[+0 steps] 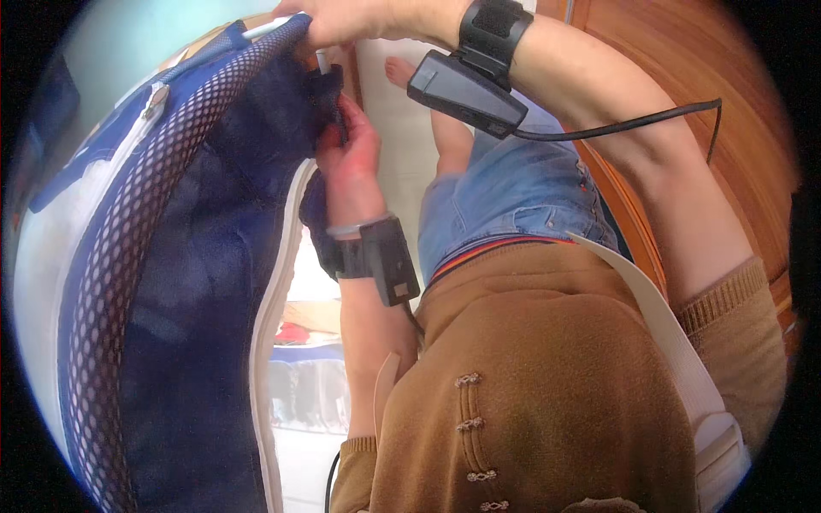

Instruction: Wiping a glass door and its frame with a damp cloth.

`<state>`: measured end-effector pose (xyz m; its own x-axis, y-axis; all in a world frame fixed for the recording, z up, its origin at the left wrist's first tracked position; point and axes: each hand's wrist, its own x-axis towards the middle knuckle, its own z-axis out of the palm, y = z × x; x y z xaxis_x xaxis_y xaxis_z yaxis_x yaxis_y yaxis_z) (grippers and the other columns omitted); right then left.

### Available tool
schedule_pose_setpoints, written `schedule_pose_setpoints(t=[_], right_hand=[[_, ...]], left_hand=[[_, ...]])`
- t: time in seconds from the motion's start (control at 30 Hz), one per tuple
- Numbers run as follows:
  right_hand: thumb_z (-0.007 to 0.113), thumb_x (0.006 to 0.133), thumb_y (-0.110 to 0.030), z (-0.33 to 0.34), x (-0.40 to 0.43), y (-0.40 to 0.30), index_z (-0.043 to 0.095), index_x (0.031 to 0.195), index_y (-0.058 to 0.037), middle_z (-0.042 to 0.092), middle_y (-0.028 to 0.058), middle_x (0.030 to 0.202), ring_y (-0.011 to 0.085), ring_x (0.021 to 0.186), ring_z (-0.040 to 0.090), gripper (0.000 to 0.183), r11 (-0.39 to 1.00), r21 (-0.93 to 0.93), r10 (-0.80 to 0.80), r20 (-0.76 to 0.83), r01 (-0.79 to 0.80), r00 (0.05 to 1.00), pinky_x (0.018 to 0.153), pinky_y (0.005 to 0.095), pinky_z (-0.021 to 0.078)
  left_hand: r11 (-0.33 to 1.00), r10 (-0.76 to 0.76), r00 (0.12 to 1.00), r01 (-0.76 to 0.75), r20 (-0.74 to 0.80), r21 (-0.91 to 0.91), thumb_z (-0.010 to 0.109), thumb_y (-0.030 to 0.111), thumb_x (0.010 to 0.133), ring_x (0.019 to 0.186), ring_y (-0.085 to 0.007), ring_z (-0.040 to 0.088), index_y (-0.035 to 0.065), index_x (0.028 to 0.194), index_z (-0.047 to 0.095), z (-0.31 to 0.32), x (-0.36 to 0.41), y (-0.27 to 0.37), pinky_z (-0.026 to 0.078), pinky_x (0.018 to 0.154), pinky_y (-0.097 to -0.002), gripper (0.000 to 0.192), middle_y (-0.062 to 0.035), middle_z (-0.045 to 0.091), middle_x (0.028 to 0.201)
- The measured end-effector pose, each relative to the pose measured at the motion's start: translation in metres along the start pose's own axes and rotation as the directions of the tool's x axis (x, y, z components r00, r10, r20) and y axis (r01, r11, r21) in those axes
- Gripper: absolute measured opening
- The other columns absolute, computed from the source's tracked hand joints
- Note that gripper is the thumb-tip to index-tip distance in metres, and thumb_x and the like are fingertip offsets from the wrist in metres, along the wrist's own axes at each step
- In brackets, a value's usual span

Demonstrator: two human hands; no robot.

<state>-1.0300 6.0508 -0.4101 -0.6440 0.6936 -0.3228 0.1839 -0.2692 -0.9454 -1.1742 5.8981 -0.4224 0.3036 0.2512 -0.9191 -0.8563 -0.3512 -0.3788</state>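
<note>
A large navy fabric cover [192, 276] with a mesh band [122, 269], white zips and a white tube [266, 27] along its upper edge fills the left side. At the top, my right hand [333, 22] grips the edge where the tube meets the mesh; its fingertips are partly hidden. Lower down, my left hand [351, 151] has its fingers curled round a dark strap-like piece [337, 96] beside the navy fabric. A short white tube end [322, 61] shows just above that piece. A metal zip pull [157, 96] hangs on the outer zip.
A brown wooden surface [693, 58] is at the right. My bare foot [399, 70] is on the pale floor [401, 141]. Devices are strapped to both wrists, with a black cable [616, 128] trailing from the right one. A pale strap [660, 314] crosses my brown top.
</note>
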Motion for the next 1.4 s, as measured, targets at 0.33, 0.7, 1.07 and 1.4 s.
schedule_pose_setpoints(t=[0.33,0.7,1.07,1.4], right_hand=[[0.059,0.075,-0.012,0.002,-0.022,-0.008,0.059,0.116,-0.0083,0.065,0.0177,0.095,0.0269,0.084,0.063,0.041,0.996,0.077,-0.041,-0.096,0.048,0.995,0.071,0.0338,0.0497],[0.061,0.078,-0.025,0.02,-0.009,0.008,0.058,0.108,-0.0085,0.062,0.0158,0.101,0.0312,0.097,0.06,0.034,0.956,-0.279,0.031,-0.214,-0.091,0.976,0.082,0.0376,0.0472],[0.053,0.084,-0.018,-0.091,0.063,0.03,0.047,0.12,0.0021,0.064,0.0172,0.102,0.0218,0.082,0.064,0.042,0.984,-0.157,-0.105,-0.124,0.085,0.987,0.072,0.0291,0.0511],[0.034,0.083,-0.064,0.033,0.004,0.027,0.024,0.138,0.0031,0.031,0.024,0.14,0.0357,0.133,0.024,0.088,0.944,0.015,0.326,-0.214,-0.33,0.921,0.108,0.0424,0.0204]], left_hand=[[0.996,0.011,0.998,-0.005,-0.054,0.094,0.034,0.008,0.089,0.098,-0.0311,0.06,-0.0027,0.106,0.058,-0.002,0.014,0.003,0.051,0.086,-0.0425,0.031,-0.0191,0.062,0.103],[0.983,0.102,0.994,-0.105,0.026,0.151,0.044,0.011,0.089,0.103,-0.0297,0.059,-0.0023,0.113,0.057,0.001,0.0,-0.008,0.05,0.09,-0.0398,0.03,-0.0183,0.058,0.115],[0.972,0.191,0.981,-0.185,-0.029,0.142,0.046,0.009,0.084,0.101,-0.0352,0.059,-0.0049,0.107,0.059,-0.02,-0.004,-0.022,0.05,0.088,-0.0442,0.03,-0.0218,0.061,0.107],[0.95,0.288,0.957,-0.28,-0.039,0.139,0.044,0.018,0.09,0.108,-0.0312,0.056,-0.0017,0.117,0.055,-0.021,-0.015,-0.02,0.044,0.096,-0.0453,0.035,-0.0146,0.058,0.119]])
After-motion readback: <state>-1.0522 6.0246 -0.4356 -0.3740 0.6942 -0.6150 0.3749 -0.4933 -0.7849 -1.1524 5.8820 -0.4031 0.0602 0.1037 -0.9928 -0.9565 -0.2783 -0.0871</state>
